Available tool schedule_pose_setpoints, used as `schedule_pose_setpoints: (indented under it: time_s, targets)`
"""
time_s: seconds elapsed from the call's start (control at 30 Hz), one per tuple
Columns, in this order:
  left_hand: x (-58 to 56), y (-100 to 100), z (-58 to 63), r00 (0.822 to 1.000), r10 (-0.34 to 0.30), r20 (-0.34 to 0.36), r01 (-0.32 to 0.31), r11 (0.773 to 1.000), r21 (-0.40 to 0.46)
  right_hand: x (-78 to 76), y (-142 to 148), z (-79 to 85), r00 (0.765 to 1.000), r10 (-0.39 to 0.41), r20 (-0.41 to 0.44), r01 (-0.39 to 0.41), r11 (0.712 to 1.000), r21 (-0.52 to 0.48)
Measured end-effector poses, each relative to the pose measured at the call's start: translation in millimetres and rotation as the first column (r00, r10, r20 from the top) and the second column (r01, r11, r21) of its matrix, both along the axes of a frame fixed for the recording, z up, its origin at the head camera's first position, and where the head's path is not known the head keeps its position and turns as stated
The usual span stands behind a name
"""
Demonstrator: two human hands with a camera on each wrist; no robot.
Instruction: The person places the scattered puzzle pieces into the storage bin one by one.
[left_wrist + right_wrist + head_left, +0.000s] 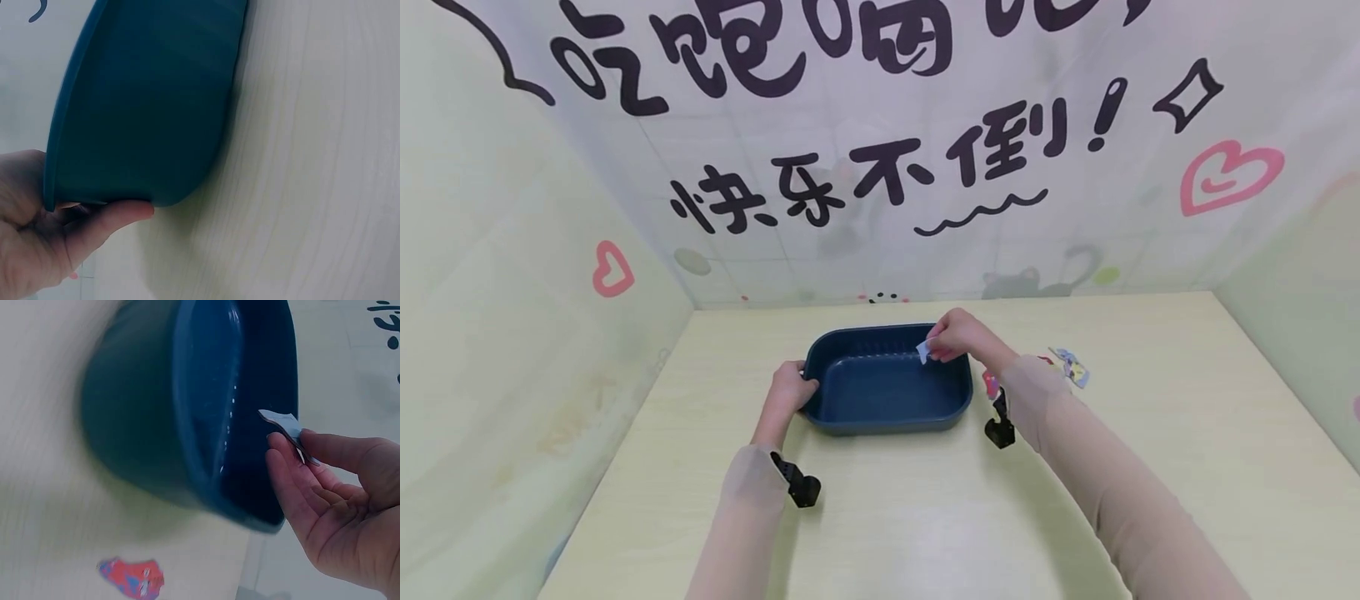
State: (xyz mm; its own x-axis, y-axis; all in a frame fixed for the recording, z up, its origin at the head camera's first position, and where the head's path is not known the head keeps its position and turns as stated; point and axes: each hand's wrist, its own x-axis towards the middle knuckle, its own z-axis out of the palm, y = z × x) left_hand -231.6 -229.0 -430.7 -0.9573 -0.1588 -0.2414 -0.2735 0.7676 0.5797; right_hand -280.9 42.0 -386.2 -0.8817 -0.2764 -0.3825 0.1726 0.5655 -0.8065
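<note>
A dark blue rectangular basin (887, 425) with rounded corners stands on the table. My left hand (788, 387) grips its left end; in the left wrist view the thumb lies along the basin's outer wall (150, 112). Over the basin's right end, my right hand (958, 333) pinches a small, flat, light blue puzzle piece (923, 352) between thumb and fingers. The right wrist view shows this puzzle piece (282, 422) edge-on above the basin's inside, with its thin brownish edge visible.
A red and blue piece (134, 578) lies on the table just right of the basin. Farther right, partly behind the right forearm, are several colourful pieces (1072, 368). A printed cloth wall (850, 258) rises behind the table (887, 517).
</note>
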Motion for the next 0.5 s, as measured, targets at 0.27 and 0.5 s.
schedule_pose_setpoints:
  time_s: [0.27, 0.5]
  targets:
    - [-1.0, 0, -0.7, 1.0, -0.002, -0.008, 0.002, 1.0, 0.0, -4.3, -30, 3.3, 0.999, 0.012, 0.033, -0.011, 1.0, -0.006]
    - [-1.3, 0, -0.8, 1.0, -0.006, -0.019, 0.006, 1.0, -0.005, -9.9, -49, -3.8, 0.997, -0.013, 0.072, 0.013, 1.0, 0.001]
